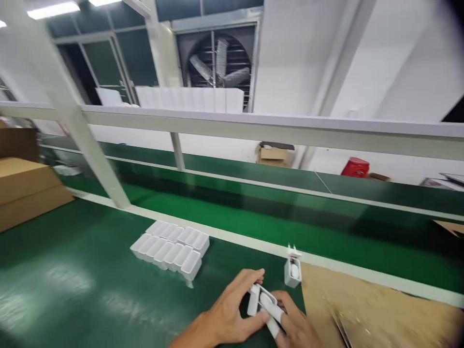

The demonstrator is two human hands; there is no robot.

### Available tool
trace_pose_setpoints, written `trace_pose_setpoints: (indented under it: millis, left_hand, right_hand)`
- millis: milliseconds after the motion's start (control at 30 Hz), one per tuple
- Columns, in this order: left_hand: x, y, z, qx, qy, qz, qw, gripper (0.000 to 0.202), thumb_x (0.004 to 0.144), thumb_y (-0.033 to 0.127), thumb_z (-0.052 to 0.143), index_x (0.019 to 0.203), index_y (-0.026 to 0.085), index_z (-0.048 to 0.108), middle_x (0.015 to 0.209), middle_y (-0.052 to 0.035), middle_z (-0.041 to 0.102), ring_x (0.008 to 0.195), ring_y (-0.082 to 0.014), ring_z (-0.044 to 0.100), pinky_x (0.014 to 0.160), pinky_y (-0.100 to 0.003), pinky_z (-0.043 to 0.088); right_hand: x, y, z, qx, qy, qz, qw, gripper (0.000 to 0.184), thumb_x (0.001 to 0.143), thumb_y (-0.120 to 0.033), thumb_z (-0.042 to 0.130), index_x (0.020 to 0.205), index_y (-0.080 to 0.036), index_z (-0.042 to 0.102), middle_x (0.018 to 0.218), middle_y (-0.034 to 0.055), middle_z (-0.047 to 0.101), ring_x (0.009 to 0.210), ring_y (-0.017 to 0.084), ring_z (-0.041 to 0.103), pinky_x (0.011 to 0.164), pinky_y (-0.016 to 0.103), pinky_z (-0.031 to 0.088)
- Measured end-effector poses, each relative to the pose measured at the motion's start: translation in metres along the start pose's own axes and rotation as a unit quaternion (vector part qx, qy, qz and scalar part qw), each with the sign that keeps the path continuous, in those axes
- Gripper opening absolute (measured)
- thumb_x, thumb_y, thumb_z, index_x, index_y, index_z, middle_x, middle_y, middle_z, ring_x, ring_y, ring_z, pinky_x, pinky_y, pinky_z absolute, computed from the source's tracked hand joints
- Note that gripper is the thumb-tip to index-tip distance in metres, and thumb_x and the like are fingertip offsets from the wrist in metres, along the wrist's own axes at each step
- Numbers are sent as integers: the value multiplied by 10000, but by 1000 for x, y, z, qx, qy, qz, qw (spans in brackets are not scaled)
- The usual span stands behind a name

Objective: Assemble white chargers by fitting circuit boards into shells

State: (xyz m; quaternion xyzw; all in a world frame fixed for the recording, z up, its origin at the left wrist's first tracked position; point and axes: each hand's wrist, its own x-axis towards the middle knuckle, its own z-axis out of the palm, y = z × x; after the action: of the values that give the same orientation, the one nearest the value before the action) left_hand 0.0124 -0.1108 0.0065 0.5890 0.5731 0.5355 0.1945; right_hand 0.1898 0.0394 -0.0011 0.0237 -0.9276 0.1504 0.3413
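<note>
A small open white plastic case [268, 293] is held between my two hands, low in the middle of the view. My left hand [232, 307] grips its left side with thumb and fingers, beside a flat white piece [253, 300] whose kind I cannot make out. From the right, my right hand [295, 326] reaches the case, white coverings on two of its fingers, which press at the opening. Just beyond it, on the bench, stands another open white case [293, 273] with white parts inside and a two-pin plug [293, 251] at its top.
Several open white cases [170, 247] stand in rows on the green bench [90, 270] at left. Tweezers [341, 329] lie on a cardboard sheet [373, 309] at right. A green conveyor belt [235, 215] runs behind, below a shelf rail [275, 126]. Brown boxes [29, 193] sit far left.
</note>
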Motion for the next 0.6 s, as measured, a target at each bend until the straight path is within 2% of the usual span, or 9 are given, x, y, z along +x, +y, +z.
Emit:
trace_pose_setpoints:
  millis: [67, 100, 167, 267, 367, 467, 533, 600]
  left_hand:
    - [1, 3, -1, 39, 13, 17, 999, 591, 1030, 315, 618, 1584, 308, 412, 1328, -133, 583, 1215, -281, 601, 1084, -496, 527]
    - [1, 5, -2, 50, 15, 16, 999, 541, 1051, 296, 573, 1571, 310, 421, 1299, -122, 584, 1184, -262, 602, 1058, -466, 536]
    - [3, 9, -4, 51, 10, 9, 999, 519, 1066, 299, 553, 1566, 306, 413, 1285, -114, 578, 1163, -248, 595, 1030, -434, 539]
    - [7, 10, -6, 56, 2, 18, 998, 501, 1071, 310, 545, 1555, 294, 418, 1242, -106, 585, 1114, -240, 598, 994, -416, 543]
    - [9, 8, -7, 65, 1, 18, 998, 468, 1075, 313, 535, 1532, 297, 437, 1216, -95, 592, 1083, -233, 604, 965, -398, 544]
    - [8, 6, -7, 71, -5, 18, 997, 449, 1077, 307, 531, 1518, 294, 453, 1231, -97, 590, 1101, -232, 602, 975, -393, 538]
    - [7, 5, -8, 69, -8, 21, 997, 445, 1078, 311, 529, 1516, 291, 457, 1247, -101, 583, 1110, -231, 601, 982, -393, 538]
    - [6, 5, -9, 63, -11, 19, 998, 440, 1080, 324, 531, 1513, 297, 462, 1262, -103, 571, 1108, -228, 603, 977, -391, 546]
  right_hand:
    - [-2, 0, 0, -7, 9, 29, 1000, 490, 989, -57, 414, 1437, -207, 542, 1116, 86, 736, 831, 187, 784, 696, 236, 660]
    - [-2, -1, 0, -14, 15, 45, 999, 430, 1006, -72, 424, 1399, -196, 550, 1115, 88, 734, 822, 191, 779, 692, 247, 659]
    - [-3, -6, -3, -10, 0, 58, 998, 328, 1038, -110, 418, 1316, -199, 566, 1116, 84, 728, 810, 195, 771, 700, 269, 661]
    - [-1, -11, -8, -13, -33, 67, 997, 303, 1031, -97, 374, 1233, -212, 568, 1114, 76, 718, 783, 198, 759, 685, 294, 655]
    - [2, -14, -10, -40, -32, 85, 995, 329, 993, -68, 377, 1230, -204, 561, 1088, 76, 712, 726, 201, 737, 625, 303, 635]
    - [3, -15, -8, -33, -52, 82, 995, 334, 991, -60, 390, 1215, -213, 587, 1064, 77, 689, 815, 224, 741, 681, 322, 644]
    - [2, -14, -6, -21, -51, 91, 994, 274, 1022, -94, 414, 1167, -222, 608, 1043, 71, 678, 804, 225, 730, 662, 324, 635]
    - [-2, -12, -4, -9, -36, 114, 993, 252, 1047, -143, 448, 1229, -216, 607, 1068, 75, 689, 771, 216, 722, 643, 317, 625]
